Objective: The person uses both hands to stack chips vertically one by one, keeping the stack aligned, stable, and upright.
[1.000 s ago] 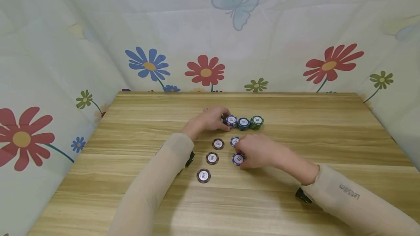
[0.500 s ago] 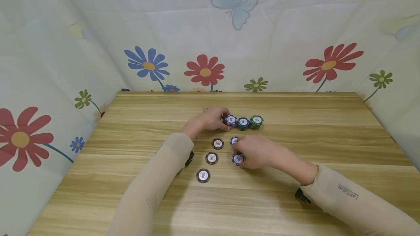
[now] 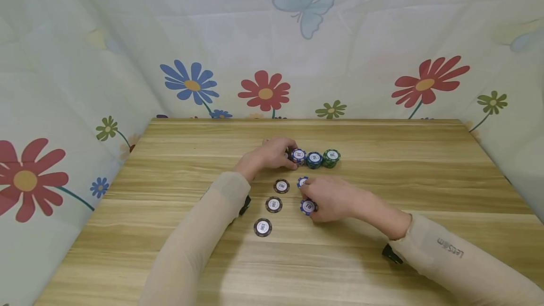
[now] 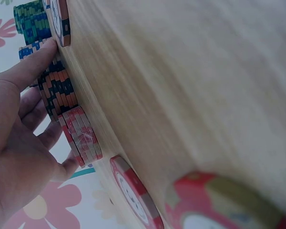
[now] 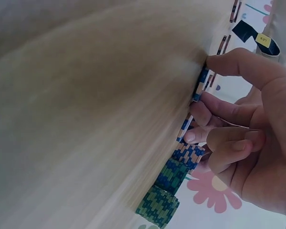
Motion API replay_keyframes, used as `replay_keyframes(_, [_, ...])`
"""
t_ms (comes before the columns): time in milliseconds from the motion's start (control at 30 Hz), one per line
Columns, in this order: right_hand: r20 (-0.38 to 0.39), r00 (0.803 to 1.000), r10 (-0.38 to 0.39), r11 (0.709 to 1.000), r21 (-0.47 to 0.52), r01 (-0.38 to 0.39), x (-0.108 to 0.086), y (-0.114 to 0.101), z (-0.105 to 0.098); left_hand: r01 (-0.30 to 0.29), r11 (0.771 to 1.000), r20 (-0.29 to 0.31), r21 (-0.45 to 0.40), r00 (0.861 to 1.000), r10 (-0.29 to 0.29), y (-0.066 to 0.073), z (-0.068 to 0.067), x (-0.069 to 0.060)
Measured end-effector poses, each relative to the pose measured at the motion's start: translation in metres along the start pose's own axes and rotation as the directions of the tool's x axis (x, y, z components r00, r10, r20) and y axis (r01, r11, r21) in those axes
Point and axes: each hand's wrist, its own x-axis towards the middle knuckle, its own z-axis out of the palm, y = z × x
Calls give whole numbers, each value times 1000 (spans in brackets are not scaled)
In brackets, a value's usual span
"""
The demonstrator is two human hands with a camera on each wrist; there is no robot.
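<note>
My left hand [image 3: 275, 153] lies around the row's left end. In the left wrist view its thumb touches the blue-and-white stack [image 4: 32, 49], fingers behind the black-and-orange stack [image 4: 58, 93] and the red stack [image 4: 82, 136]. Thumb and forefinger of my right hand [image 3: 333, 197] pinch the edges of a blue "10" chip [image 3: 308, 207] flat on the table; other fingers reach another blue chip [image 3: 302, 182], partly covered. Left of these, three dark "100" chips [image 3: 274, 204] form a slanting line.
A blue-green stack [image 3: 314, 159] and a green stack [image 3: 331, 157] continue the row to the right. Two loose red chips [image 4: 136, 194] show in the left wrist view. A flowered cloth [image 3: 361, 37] hangs behind the wooden table [image 3: 170, 249].
The right hand's thumb has shifted very slightly at the lower blue chip. The left hand keeps its place at the stacks.
</note>
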Motion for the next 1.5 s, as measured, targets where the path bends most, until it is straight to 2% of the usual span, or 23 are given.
replay_keyframes(367, [-26, 999, -19, 999, 40, 20, 1, 5, 3, -15, 1000, -5, 19, 1000, 15, -2, 0, 0])
replay_keyframes(533, [-33, 999, 4, 999, 53, -2, 3, 8, 3, -19, 999, -6, 26, 1000, 19, -3, 0, 0])
replay_keyframes(733, [-114, 993, -4, 1000, 27, 7, 4, 11, 1, -22, 1000, -10, 18, 1000, 23, -3, -1, 0])
replay_keyframes(900, [-157, 988, 9, 998, 60, 0, 6, 14, -1, -22, 1000, -7, 12, 1000, 22, -4, 0, -1])
replay_keyframes(1100, [-222, 971, 91, 993, 100, -70, 10, 19, -4, -18, 1000, -5, -1, 1000, 18, -4, -1, 0])
replay_keyframes(1500, [-327, 926, 191, 978, 149, -149, 21, 22, -7, -33, 999, -6, 1, 999, 33, -2, -1, -1])
